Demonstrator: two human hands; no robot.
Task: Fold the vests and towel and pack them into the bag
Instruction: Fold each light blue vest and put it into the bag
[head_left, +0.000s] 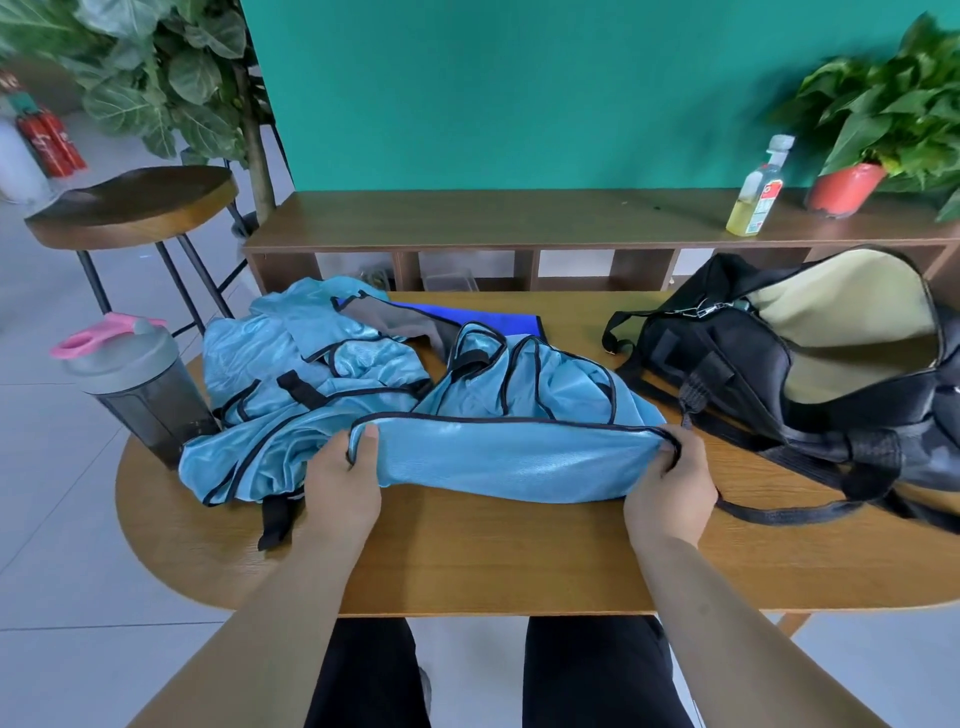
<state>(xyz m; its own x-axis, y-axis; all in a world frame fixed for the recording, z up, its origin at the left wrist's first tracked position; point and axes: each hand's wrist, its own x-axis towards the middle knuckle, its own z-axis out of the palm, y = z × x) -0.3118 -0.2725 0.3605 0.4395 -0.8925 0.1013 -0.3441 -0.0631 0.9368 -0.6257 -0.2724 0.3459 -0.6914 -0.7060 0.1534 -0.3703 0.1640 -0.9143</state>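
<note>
A light blue mesh vest with black trim lies stretched across the middle of the wooden table. My left hand pinches its left hem corner and my right hand pinches its right corner. More light blue vests lie crumpled in a heap at the left. A bright blue towel lies flat behind them, partly covered. The black bag sits at the right, its mouth open and its pale lining showing.
A grey shaker bottle with a pink lid stands at the table's left edge, touching the vest heap. A low wooden shelf behind carries a yellow-liquid bottle and a potted plant. A stool stands at the far left.
</note>
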